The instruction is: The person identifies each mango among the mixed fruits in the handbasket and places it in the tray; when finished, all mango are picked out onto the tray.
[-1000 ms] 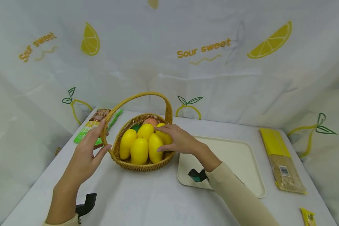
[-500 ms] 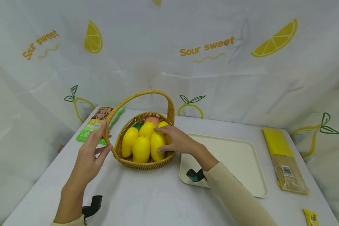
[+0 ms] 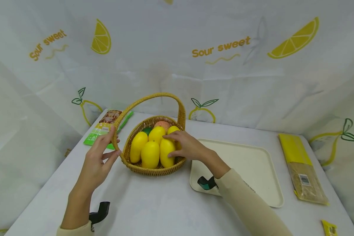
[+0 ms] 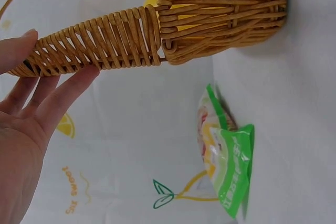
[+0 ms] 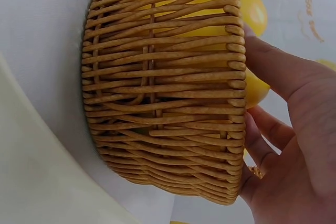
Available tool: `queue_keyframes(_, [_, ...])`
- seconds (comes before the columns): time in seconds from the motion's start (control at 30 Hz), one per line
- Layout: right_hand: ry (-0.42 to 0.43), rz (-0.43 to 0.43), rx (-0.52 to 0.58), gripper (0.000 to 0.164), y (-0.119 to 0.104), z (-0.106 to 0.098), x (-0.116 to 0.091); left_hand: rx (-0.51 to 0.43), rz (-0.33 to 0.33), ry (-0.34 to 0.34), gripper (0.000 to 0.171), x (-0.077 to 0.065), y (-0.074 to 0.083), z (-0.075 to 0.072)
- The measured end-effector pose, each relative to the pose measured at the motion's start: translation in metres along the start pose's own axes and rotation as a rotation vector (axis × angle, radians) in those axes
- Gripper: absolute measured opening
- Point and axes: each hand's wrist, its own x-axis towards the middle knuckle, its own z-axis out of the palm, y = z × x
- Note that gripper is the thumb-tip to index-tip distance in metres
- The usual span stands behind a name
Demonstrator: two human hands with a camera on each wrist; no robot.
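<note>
A wicker basket point(image 3: 153, 171) with a tall arched handle point(image 3: 162, 94) stands on the white table. In it lie several yellow mangoes point(image 3: 150, 155), a green item point(image 3: 147, 130) and a reddish round fruit point(image 3: 162, 124) towards the back, both partly hidden. My left hand point(image 3: 97, 160) holds the handle's left side low down, thumb on one face and fingers on the other. Over the basket's right rim, my right hand point(image 3: 190, 146) has thumb and fingers around the front right mango point(image 3: 166, 149). In the right wrist view the wicker wall hides much of the fruit.
A cream tray point(image 3: 239, 164) lies right of the basket, partly under the right forearm. Behind the left hand is a green food packet point(image 3: 101, 129). A yellow-topped bag point(image 3: 304, 168) and a small yellow packet point(image 3: 329, 227) lie at the right.
The whole head view has shifted slightly, so the scene sits further right. The left hand stays on the handle and the right hand at the same mango; the basket stays put.
</note>
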Motion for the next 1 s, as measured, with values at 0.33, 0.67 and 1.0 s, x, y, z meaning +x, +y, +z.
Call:
queue_keyframes(0.33, [0.012,-0.007,-0.012,0.071,0.0,-0.001,-0.003,0.005,0.007,-0.006,0.093,0.001,-0.002,0.002])
queue_keyframes(0.67, [0.041,-0.073,0.057,0.066,-0.003,0.001,-0.001,0.034,-0.026,0.006,0.095,-0.004,-0.001,-0.004])
queue_keyframes(1.0, [0.113,-0.065,0.123,0.068,-0.002,-0.013,-0.014,0.015,-0.017,0.003,0.095,-0.001,0.0,0.0])
